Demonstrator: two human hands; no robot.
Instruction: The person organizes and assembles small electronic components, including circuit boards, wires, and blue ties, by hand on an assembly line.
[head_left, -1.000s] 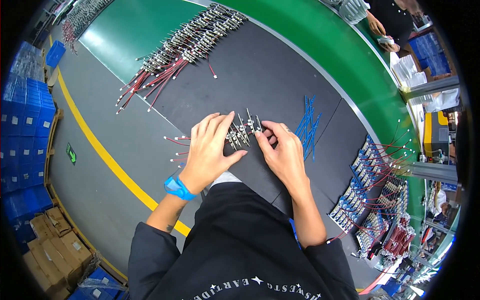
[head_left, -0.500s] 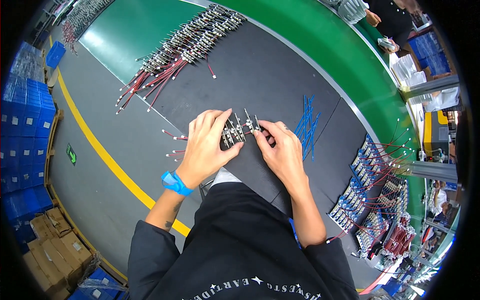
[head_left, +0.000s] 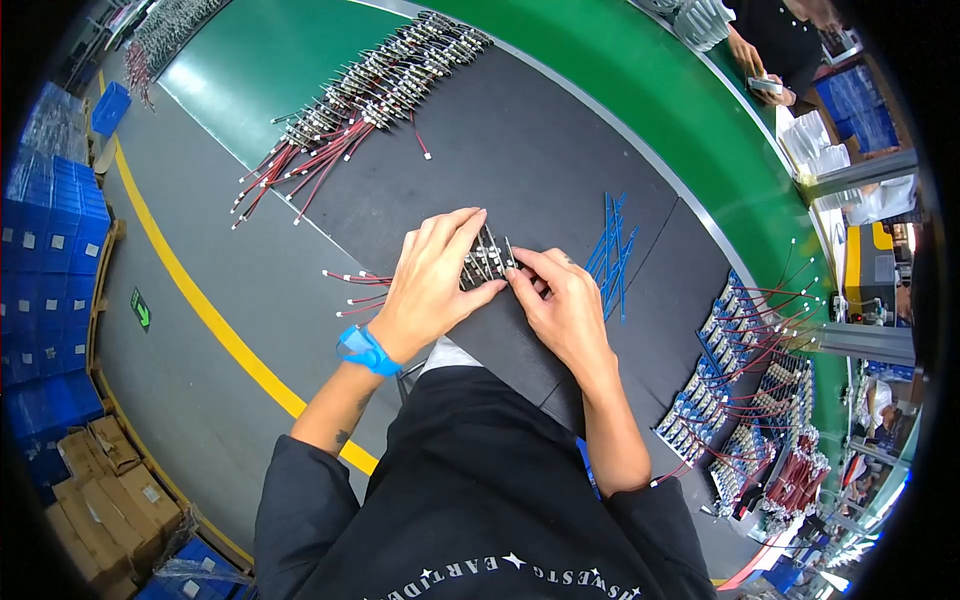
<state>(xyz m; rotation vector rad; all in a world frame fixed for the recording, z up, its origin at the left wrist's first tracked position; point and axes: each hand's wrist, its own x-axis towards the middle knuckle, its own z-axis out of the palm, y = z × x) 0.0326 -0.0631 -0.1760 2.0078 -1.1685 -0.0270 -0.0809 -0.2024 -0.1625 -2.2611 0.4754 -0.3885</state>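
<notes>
- Black matting covers the tabletop (head_left: 560, 140) beneath both hands, with a broad green strip (head_left: 640, 120) curving along its far side.
- Between the two hands, near the tabletop's close edge, a short row of circuit boards (head_left: 487, 260) stands on edge, packed side by side.
- Left hand (head_left: 430, 278): curled around the left part of that row, fingers on the far side and thumb on the near side, gripping it; a blue band (head_left: 366, 349) circles the wrist.
- Right hand (head_left: 560, 292): thumb and forefinger are drawn together on the row's right end, pinching it; the remaining fingers are bent inward.
- Red wires (head_left: 350, 276) with white plugs poke out to the left from behind the left hand.
- Thin blue strips (head_left: 613, 262) lie loosely crossed just beside the right hand, to its right.
- Farther up the tabletop, a long bank of similar boards (head_left: 390, 82) is lined up, its red leads (head_left: 300, 172) trailing toward the lower left.
- Over to the right, blue-edged boards (head_left: 712, 375) sit in several rows, well apart from the hands.
- On the grey floor to the left, a yellow line (head_left: 212, 308) runs past stacked blue bins (head_left: 48, 255) and cardboard boxes (head_left: 112, 495).
</notes>
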